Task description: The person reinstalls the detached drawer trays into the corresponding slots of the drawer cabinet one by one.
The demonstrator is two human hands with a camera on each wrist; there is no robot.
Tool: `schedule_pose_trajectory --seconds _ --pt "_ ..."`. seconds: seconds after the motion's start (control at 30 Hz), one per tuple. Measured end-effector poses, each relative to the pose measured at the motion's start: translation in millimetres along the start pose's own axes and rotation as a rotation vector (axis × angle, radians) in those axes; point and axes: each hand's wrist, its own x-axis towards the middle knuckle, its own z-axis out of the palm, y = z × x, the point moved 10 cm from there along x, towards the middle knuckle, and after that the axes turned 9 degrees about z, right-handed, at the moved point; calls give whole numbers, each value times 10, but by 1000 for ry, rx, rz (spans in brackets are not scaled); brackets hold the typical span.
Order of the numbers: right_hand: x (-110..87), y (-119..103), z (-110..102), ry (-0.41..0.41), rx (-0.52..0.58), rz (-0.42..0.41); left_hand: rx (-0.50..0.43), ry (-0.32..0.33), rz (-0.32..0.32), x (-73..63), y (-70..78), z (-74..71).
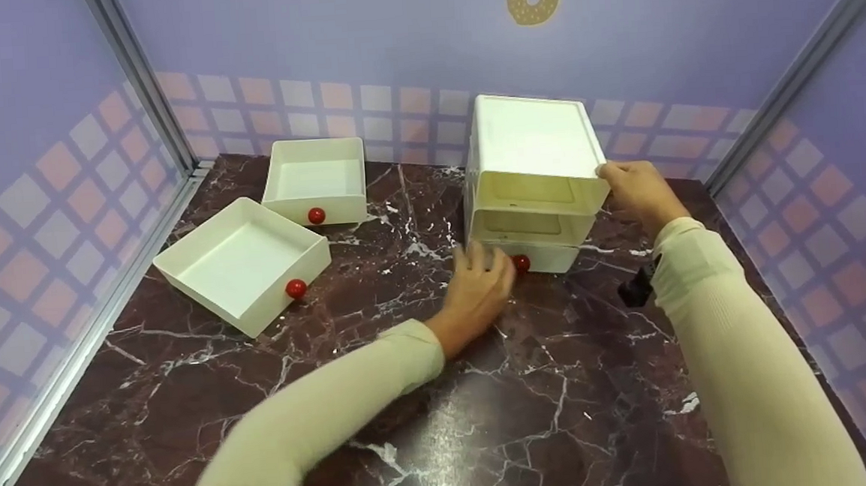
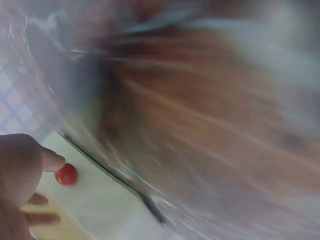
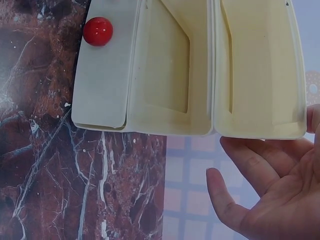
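Sitting just right of the left hand (image 1: 478, 285), the red knob (image 1: 522, 264) is fronting the bottom drawer (image 1: 556, 259), low on the white cabinet's (image 1: 535, 135) near face. That nearer hand is showing loosely parted fingers, knob contact impossible to tell, while the right hand (image 1: 640, 189) is pinching the near top-right corner.

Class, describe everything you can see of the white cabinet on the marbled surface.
The white cabinet looks like smooth plastic, with a flat top and rounded corners. It stands upright on the marbled surface, near the back wall. Its two upper compartments are open and drawerless; the bottom drawer, with a round red knob, sits in place. The right hand holds the upper right front corner; the left hand is blurred at the knob, contact unclear.
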Motion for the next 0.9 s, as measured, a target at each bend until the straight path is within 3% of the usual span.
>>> schedule_pose_trajectory --seconds 0.1,0.17,0.3,0.4,0.5,0.6,0.7,0.9 --pt "-7 24 -30 6 -8 -3 -149 -203 -150 -253 -443 230" --pt "-13 30 -49 12 -14 -8 -240 -290 -283 -451 -799 377" --pt "-16 32 -72 21 -18 -16 -386 -327 -546 -915 -1493 587" --pt "-14 29 -66 21 -18 -17 -492 -338 -672 -1310 -1819 697" --pt "-14 18 -42 13 -24 -14 -588 -357 -752 -1677 -1963 810" --pt "-14 8 -34 14 -30 -16 -599 -364 -770 -1919 -1995 926" --pt "-17 -9 -37 25 -47 -31 -525 -340 -769 -2017 -2005 982" --pt "-2 -23 -28 40 -56 -53 -409 -272 -770 -2037 -2019 925"
